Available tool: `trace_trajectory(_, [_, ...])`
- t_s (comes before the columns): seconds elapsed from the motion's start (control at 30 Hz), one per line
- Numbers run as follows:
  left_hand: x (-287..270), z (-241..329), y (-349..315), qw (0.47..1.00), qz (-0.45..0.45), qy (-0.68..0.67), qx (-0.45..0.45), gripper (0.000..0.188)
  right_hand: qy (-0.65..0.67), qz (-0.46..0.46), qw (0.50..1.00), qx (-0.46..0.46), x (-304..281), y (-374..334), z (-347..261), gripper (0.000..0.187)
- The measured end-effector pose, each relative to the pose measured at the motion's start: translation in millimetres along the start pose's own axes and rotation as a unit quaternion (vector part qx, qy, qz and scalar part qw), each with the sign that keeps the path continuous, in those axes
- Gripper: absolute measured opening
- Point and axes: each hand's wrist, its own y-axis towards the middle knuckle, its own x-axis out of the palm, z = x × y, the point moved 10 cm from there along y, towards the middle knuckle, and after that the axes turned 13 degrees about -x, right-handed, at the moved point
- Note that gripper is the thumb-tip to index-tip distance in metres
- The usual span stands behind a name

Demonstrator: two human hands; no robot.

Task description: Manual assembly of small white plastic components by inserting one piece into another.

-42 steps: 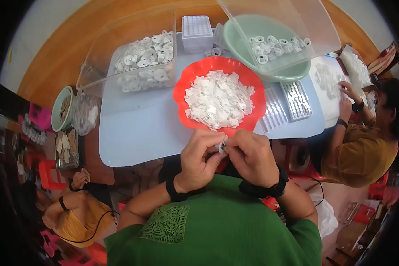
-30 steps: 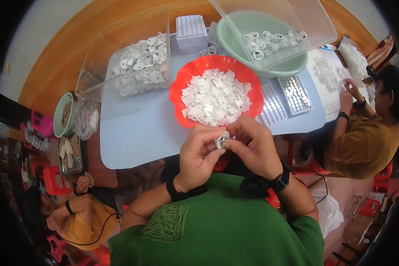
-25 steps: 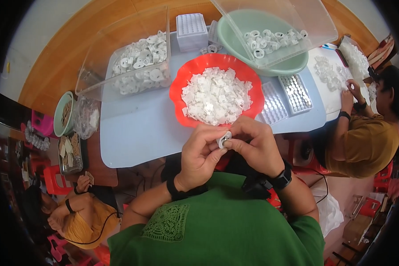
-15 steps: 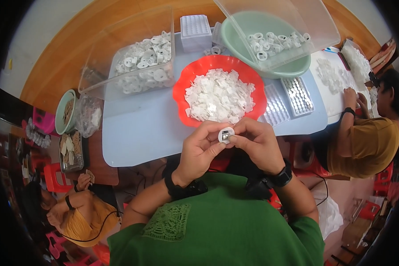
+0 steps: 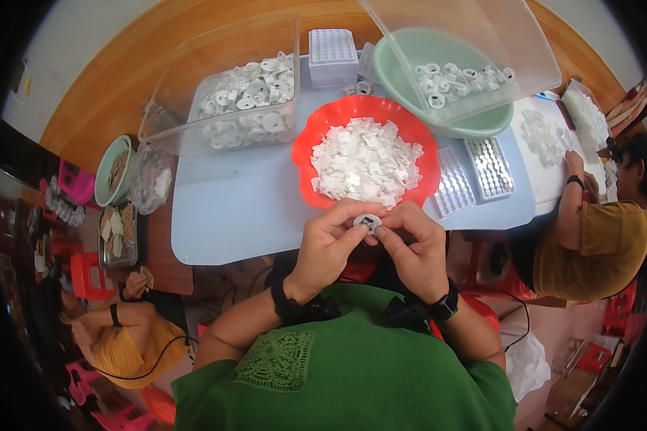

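Note:
A small round white plastic piece point(image 5: 367, 222) with a dark part in its middle is held up between both hands, in front of the table's near edge. My left hand point(image 5: 328, 243) pinches it from the left, thumb on its face. From the other side my right hand point(image 5: 413, 248) grips it, thumb at its lower right rim. Fingers hide the back of the piece. Just beyond my fingertips stands a red wavy-edged bowl point(image 5: 305, 151), heaped with small flat white plastic pieces point(image 5: 366, 161).
On the blue table point(image 5: 223, 215) are a clear bin point(image 5: 172, 136) of round white pieces, a stack of white trays point(image 5: 333, 61), a green basin point(image 5: 474, 129) under a tilted clear bin point(image 5: 482, 43), and trays of silvery discs point(image 5: 489, 169). Co-workers sit right point(image 5: 589, 248) and left point(image 5: 136, 341).
The round piece has tipped back and sits lower between my fingers; my left thumb has moved onto its face. The whole view has shifted slightly.

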Motion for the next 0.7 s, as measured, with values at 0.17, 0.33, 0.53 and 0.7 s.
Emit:
trace_trajectory(0.17, [-2.3,-3.1,4.1,0.998,-0.003,0.053,-0.016,0.03,-0.051,-0.001,0.998,-0.031,0.8,0.1,-5.4,0.004])
trace_trajectory(0.33, [2.1,0.0,6.0,0.998,0.037,-0.032,-0.036,0.035,0.011,0.024,1.0,0.015,-3.3,-2.7,7.3,0.003])
trace_trajectory(0.53, [-4.3,-7.8,6.4,0.997,0.049,-0.055,-0.034,0.038,0.059,0.06,0.996,0.037,-1.5,-5.6,10.3,0.004])
trace_trajectory(0.7, [-7.0,-12.2,8.3,0.998,0.038,0.005,-0.05,0.038,0.018,0.054,0.998,-0.005,1.1,-7.3,2.8,0.004])
